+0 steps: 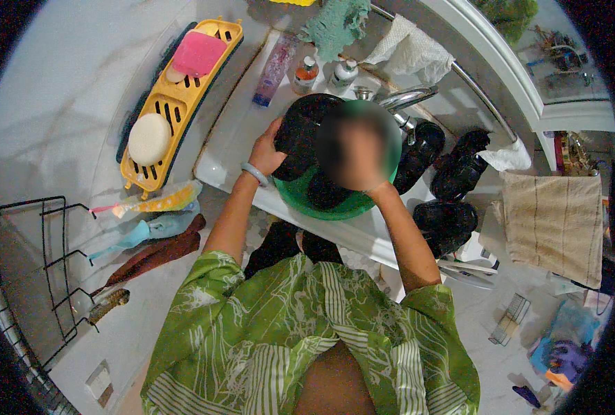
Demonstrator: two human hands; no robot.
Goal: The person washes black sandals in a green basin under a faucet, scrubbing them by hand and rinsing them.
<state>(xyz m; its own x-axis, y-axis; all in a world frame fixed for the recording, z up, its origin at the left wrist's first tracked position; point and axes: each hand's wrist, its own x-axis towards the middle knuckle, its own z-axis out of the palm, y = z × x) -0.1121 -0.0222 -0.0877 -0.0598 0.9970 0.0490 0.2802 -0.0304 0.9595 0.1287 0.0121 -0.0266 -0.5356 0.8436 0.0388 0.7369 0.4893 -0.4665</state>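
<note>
A green plastic basin (281,196) stands in the white washbasin (222,160). My left hand (266,151) grips the left edge of a black shoe-like piece (302,129) held over the basin's left side. A grey bangle (254,174) circles my left wrist. My right hand (365,168) reaches over the middle of the basin. A blurred patch covers its fingers, so what it touches is hidden. Below it another dark piece (328,189) lies inside the basin. Right of the basin, a black shoe (424,148) leans near the chrome tap (408,98).
More black shoes (460,166) stand along the right side. Behind the basin are a tube (275,72), an orange bottle (306,75) and a white-capped bottle (344,75). A yellow soap rack (175,111) is on the left wall, above a black wire rack (53,259). A beige towel (554,225) hangs at right.
</note>
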